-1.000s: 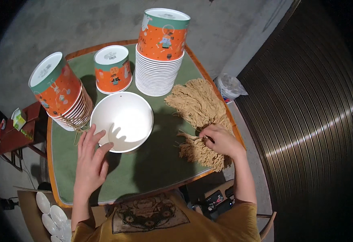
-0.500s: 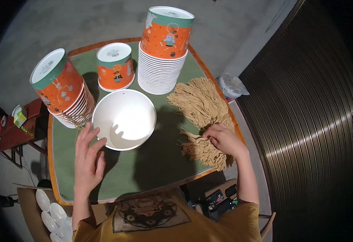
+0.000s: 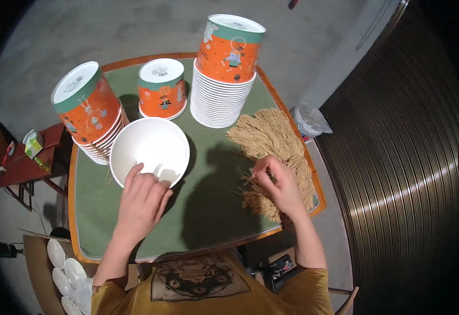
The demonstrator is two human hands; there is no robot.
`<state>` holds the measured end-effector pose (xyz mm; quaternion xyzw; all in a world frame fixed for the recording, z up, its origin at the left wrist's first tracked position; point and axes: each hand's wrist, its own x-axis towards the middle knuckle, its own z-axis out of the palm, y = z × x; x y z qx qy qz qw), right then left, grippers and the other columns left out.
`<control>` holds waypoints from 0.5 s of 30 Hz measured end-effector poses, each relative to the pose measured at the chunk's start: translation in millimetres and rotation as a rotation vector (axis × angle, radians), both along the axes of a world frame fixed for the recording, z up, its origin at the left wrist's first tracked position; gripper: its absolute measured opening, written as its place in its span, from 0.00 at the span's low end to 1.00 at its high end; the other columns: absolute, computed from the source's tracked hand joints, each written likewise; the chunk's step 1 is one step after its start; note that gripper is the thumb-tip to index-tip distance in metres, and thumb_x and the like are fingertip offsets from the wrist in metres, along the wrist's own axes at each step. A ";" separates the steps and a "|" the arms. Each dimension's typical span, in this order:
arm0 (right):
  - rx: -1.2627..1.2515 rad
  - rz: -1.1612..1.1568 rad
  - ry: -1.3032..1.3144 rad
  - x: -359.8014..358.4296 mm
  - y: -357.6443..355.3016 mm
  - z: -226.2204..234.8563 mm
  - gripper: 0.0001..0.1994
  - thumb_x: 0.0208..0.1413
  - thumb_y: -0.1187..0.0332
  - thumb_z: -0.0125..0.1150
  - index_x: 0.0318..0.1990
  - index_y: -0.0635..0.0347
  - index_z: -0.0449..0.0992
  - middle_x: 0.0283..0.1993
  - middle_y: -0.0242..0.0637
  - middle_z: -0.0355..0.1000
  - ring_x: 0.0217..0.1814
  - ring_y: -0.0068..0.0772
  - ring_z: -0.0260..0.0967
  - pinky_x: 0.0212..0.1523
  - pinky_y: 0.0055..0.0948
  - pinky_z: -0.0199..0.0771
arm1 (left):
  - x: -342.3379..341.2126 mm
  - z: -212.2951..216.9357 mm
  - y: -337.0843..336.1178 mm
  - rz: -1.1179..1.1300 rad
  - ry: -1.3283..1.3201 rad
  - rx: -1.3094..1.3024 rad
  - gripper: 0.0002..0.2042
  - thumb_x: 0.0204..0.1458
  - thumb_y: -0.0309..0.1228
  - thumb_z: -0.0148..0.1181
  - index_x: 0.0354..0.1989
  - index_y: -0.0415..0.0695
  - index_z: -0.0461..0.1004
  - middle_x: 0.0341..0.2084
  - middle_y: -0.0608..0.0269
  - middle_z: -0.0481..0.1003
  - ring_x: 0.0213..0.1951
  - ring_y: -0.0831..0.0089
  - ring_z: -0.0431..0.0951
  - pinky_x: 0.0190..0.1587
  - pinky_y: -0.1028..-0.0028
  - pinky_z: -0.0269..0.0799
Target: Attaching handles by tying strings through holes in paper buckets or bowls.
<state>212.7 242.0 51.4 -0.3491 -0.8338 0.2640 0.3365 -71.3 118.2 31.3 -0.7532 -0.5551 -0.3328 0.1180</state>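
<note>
My left hand (image 3: 141, 202) rests open-fingered on the near rim of the empty white paper bowl (image 3: 149, 150). My right hand (image 3: 280, 185) pinches strands from the tan dried-noodle heap (image 3: 271, 139), right side of the table (image 3: 208, 210); best to gather a compact bundle.

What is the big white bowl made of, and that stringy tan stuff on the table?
The white bowl under the left hand looks like coated paper: thin rim, smooth matte inside, same kind as the stacked orange cups. It could be thin plastic. The tan pile that the right hand picks at looks like dry noodles or plant fibre: fine, stiff, pale strands in bundles. I cannot tell which.
</note>
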 end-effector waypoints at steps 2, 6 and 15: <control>0.064 0.091 0.119 -25.1 -11.2 2.4 0.08 0.50 0.78 0.60 0.37 0.58 0.72 0.33 0.37 0.72 0.35 0.37 0.72 0.36 0.27 0.73 | 5.8 4.8 0.6 0.006 0.010 0.013 0.13 0.45 0.25 0.64 0.39 0.40 0.71 0.32 0.57 0.69 0.37 0.59 0.71 0.56 0.53 0.64; 0.329 0.359 0.188 -87.9 -46.0 8.0 0.12 0.47 0.77 0.62 0.40 0.58 0.71 0.30 0.35 0.68 0.29 0.36 0.70 0.27 0.28 0.71 | 14.2 12.8 -18.9 -0.084 -0.496 0.020 0.15 0.45 0.21 0.61 0.43 0.40 0.71 0.38 0.54 0.71 0.39 0.63 0.73 0.44 0.66 0.69; 0.264 0.393 0.111 -108.6 -70.3 -19.1 0.10 0.47 0.70 0.67 0.35 0.57 0.70 0.28 0.33 0.68 0.27 0.35 0.70 0.25 0.32 0.71 | 9.6 15.0 -56.7 -0.092 -1.185 -0.731 0.05 0.58 0.27 0.56 0.38 0.39 0.71 0.27 0.67 0.75 0.31 0.81 0.75 0.34 0.79 0.71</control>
